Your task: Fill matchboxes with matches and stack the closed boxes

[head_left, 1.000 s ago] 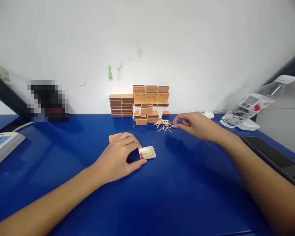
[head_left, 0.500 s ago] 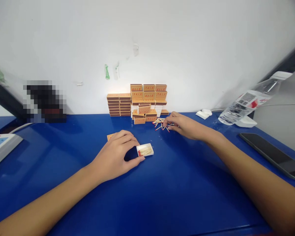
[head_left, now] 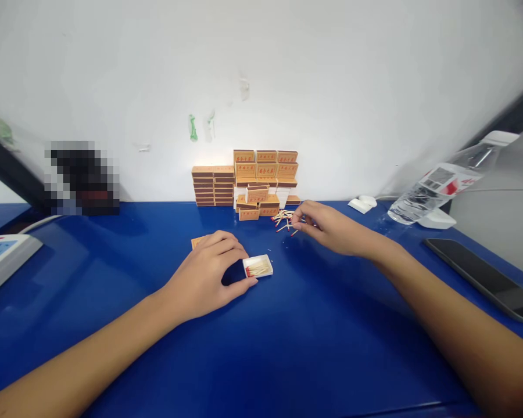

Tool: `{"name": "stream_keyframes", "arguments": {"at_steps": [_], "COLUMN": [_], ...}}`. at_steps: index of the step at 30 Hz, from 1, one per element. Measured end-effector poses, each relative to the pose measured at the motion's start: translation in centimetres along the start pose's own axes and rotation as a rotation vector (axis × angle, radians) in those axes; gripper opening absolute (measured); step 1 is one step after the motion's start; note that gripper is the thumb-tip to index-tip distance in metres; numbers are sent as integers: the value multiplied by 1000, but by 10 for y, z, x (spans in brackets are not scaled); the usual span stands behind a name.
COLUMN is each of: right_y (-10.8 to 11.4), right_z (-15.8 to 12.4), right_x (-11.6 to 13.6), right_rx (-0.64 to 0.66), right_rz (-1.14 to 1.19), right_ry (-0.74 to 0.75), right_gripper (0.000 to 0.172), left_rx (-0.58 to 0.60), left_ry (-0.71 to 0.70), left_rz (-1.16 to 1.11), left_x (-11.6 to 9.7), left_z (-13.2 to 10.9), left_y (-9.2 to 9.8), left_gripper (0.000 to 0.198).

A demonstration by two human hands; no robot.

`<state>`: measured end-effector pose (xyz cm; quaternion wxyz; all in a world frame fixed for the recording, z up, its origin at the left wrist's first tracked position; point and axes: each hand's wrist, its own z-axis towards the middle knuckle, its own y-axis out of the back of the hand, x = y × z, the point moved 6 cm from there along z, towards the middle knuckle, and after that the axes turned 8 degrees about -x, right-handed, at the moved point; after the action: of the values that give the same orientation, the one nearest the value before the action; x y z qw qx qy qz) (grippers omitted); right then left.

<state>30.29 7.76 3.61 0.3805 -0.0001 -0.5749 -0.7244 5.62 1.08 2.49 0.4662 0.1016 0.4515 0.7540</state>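
Note:
A small white matchbox tray (head_left: 264,259) lies on the blue table with red-headed matches (head_left: 258,269) inside. Thumb and fingers of my left hand (head_left: 215,276) grip it at its left end. Part of an orange matchbox (head_left: 196,242) shows behind that hand's fingers. My right hand (head_left: 326,226) is at a loose pile of matches (head_left: 282,216), thumb and index finger pinched on a match (head_left: 294,233). Behind the pile, orange and brown matchboxes (head_left: 267,169) are stacked against the wall, beside a lower stack of boxes (head_left: 213,187) on the left.
A clear bottle (head_left: 440,180) leans at the right, near white earbuds and their case (head_left: 362,203). A dark phone (head_left: 483,276) lies at the right edge. On the left stand a white power strip (head_left: 9,261) and a pixelated dark object (head_left: 85,180).
My right hand's thumb and index finger have closed together on a match, and the hand has shifted slightly off the pile. My left hand stays on the tray.

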Motion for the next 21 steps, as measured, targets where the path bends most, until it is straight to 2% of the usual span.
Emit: {"name": "stream_keyframes", "arguments": {"at_steps": [4,7,10,12,15,18,21], "right_y": [-5,-16,-25,-26,-26,-31,-40], "right_z": [-6,-12,-16,-16,-13,-12,-13], "right_x": [35,61,78,81,76,70,68], "right_rx": [-49,-17,25,2,-85,-116,-92], "right_rz": [117,155,154,199,362,504,499], "right_ry": [-16,57,107,66,-77,-172,-187], "right_gripper": [18,32,30,23,15,19,19], "left_rx": [-8,-5,6,8,4,-7,-19], "left_ry": [3,3,1,-3,-3,11,37], "left_rz": [1,-4,-11,-16,-19,-18,-6], "left_x": [0,-1,-1,-2,-2,-2,0], "left_z": [0,0,0,0,-1,-1,-1], "left_y": [0,0,-1,-1,0,2,2], "left_gripper": [26,26,25,25,25,26,28]}}
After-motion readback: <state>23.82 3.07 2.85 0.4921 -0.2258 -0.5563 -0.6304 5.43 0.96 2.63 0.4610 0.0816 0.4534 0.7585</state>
